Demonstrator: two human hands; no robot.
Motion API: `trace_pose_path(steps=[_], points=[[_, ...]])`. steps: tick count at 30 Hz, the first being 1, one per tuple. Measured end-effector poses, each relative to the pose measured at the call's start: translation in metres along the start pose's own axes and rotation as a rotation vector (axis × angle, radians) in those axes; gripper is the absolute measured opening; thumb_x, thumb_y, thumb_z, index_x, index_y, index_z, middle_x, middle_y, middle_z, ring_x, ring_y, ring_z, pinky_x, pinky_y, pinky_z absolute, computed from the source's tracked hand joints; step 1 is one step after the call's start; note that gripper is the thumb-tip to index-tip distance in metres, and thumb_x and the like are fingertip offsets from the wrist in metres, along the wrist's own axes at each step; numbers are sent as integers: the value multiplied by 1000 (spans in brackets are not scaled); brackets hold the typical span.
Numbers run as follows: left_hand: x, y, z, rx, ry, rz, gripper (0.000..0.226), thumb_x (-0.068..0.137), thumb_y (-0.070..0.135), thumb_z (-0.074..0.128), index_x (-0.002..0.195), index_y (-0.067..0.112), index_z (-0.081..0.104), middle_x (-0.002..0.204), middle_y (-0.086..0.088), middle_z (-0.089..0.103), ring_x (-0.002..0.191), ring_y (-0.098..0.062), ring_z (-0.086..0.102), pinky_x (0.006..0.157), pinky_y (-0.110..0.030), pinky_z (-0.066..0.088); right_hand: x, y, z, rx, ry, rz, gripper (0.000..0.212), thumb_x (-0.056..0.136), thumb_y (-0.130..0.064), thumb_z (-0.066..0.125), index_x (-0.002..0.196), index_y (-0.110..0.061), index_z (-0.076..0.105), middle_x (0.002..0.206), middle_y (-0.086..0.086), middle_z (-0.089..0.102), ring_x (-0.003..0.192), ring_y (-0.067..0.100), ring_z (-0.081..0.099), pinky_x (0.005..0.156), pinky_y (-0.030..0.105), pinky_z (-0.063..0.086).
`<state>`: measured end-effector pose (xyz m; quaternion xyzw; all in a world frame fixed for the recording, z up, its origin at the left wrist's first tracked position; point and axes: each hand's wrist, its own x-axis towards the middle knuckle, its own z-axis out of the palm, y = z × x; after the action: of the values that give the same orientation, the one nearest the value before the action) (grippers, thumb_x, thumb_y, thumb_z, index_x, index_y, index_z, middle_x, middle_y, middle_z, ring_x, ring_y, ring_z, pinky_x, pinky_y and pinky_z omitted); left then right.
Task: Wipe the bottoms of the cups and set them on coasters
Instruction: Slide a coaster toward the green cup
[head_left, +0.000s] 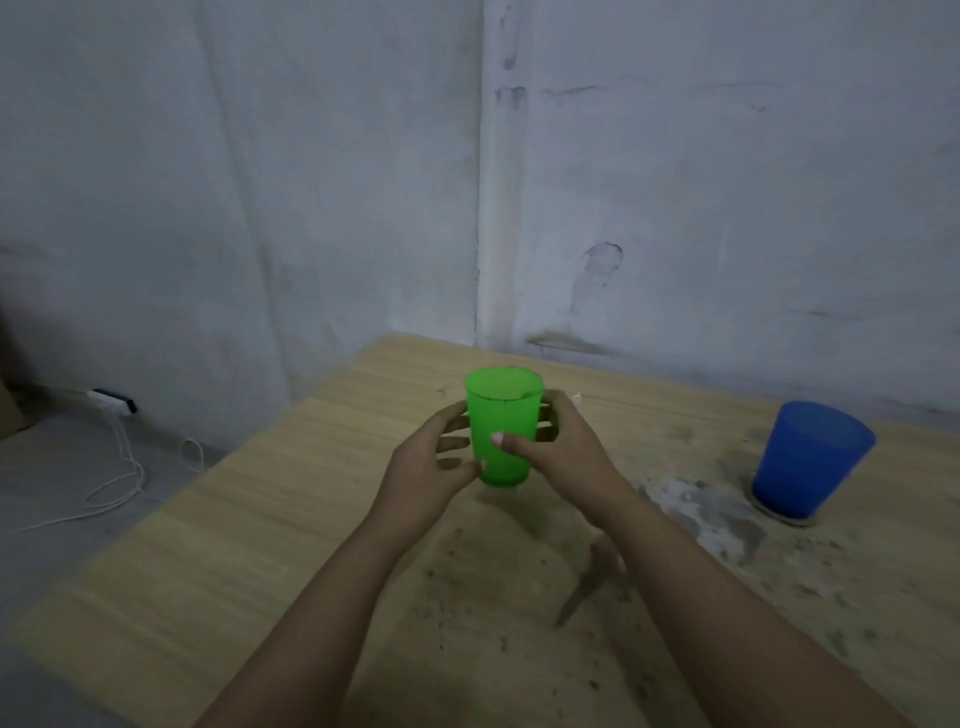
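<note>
Stained table (coaster; blue cup)

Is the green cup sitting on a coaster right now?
No, both hands hold the green cup above the bare table; only the blue cup stands on a coaster.

single head-worn view, looking forward and down across the wooden table toward the wall corner, hands close in, edges apparently wide-angle distorted.
</note>
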<state>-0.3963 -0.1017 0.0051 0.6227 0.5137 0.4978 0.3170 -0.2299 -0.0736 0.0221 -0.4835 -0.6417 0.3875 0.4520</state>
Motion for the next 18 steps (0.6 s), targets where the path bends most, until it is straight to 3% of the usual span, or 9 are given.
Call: trace_pose_path(steps=[5,11,13,18], points=[[25,-1,42,312,-71,8,75,74,21,79,139,15,43,137,-5,53,120,-18,53,96,-26,42,12,16,-48,-18,141,27,57,68,-32,80,115,-22,48,112,3,61,97,21,62,82,48,55],[26,-23,64,608,-241,-93,99,72,57,70,148,13,24,155,-6,27,145,-22,19,116,-34,23,27,36,-70,-33,180,51,62,69,-32,80,120,-19,46,117,5,60,98,23,62,80,47,56],[29,-27,69,696,-297,-99,101,74,62,64,149,11,20,158,-7,20,147,-24,9,118,-36,16,32,42,-70,-39,170,56,61,69,-32,80,119,-20,47,117,4,59,98,23,62,80,47,56],[34,-34,73,787,-335,-84,100,75,70,56,149,13,22,159,-7,17,148,-23,8,118,-38,12,42,55,-63,-43,132,59,60,67,-32,81,115,-24,47,118,4,59,100,23,62,83,47,55]])
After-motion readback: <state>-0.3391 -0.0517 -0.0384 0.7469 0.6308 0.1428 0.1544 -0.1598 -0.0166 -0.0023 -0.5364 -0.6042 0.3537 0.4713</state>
